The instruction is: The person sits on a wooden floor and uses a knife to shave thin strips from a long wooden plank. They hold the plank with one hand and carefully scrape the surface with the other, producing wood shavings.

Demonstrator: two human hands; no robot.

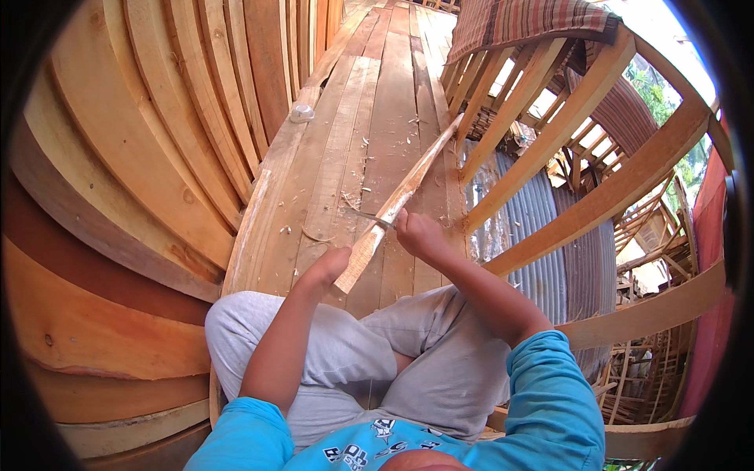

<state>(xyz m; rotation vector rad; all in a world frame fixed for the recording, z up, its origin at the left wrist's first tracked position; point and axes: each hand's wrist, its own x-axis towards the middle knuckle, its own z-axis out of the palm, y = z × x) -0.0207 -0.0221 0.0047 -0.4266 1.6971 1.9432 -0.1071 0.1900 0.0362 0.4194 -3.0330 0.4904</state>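
Observation:
I sit cross-legged on a plank floor (377,94). My left hand (326,271) grips the near end of a long thin wooden slat (416,173), which slants away up and to the right. My right hand (416,234) is closed on the handle of a knife (367,217), whose blade lies across the slat's near part, pointing left. Pale shavings lie on the boards around the blade.
Wide wooden boards (157,141) lean stacked along the left. A small clear plastic object (301,113) rests on the floor's left edge. A wooden railing (565,149) runs on the right, with corrugated metal (534,235) below it and a striped cloth (518,20) draped over it.

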